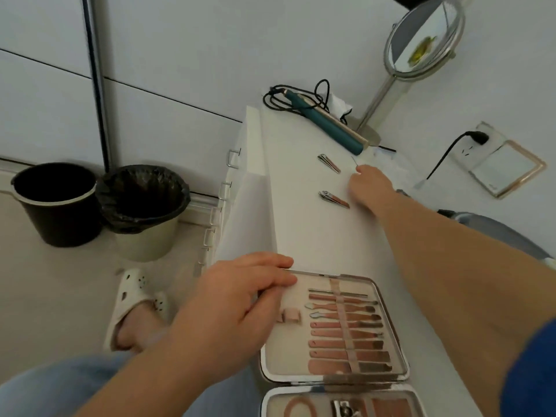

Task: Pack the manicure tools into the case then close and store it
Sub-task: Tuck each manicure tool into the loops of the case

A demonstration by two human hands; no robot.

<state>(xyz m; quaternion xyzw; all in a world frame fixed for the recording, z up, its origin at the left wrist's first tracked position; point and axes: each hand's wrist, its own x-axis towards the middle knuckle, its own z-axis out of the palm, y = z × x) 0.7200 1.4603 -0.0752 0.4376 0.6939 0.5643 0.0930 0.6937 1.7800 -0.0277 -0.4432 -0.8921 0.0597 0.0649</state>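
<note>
White countertop (316, 224) runs from near to far along a pale wall, with drawers on its left side and two bins (99, 206) on the floor further left. At the near end lies the open case (334, 326), its two halves hinged together; the far half holds a row of rose-gold tools (349, 332) under a strap, and the near half, cut off by the frame edge, holds a clipper and more pieces.

The left hand (237, 308) lies palm down on the far-left corner of the case, fingers loosely curled and pressed on its rim, the forearm coming in from the near left over a denim-clad knee.

The right arm stretches far across the counter, forearm nearly straight. The right hand (370, 188) is turned knuckles-up, its fingertips pinched on a thin pick (355, 162) whose slim metal end points away.

Two clippers lie loose on the counter: one (329, 164) just left of the pick, the other (334, 199) nearer, just left of the right hand.

Beyond them rest a teal hair iron (331, 127) with a coiled black cord and a round mirror (424, 40) on a stand. A slippered foot (135, 308) shows on the floor at near left.
</note>
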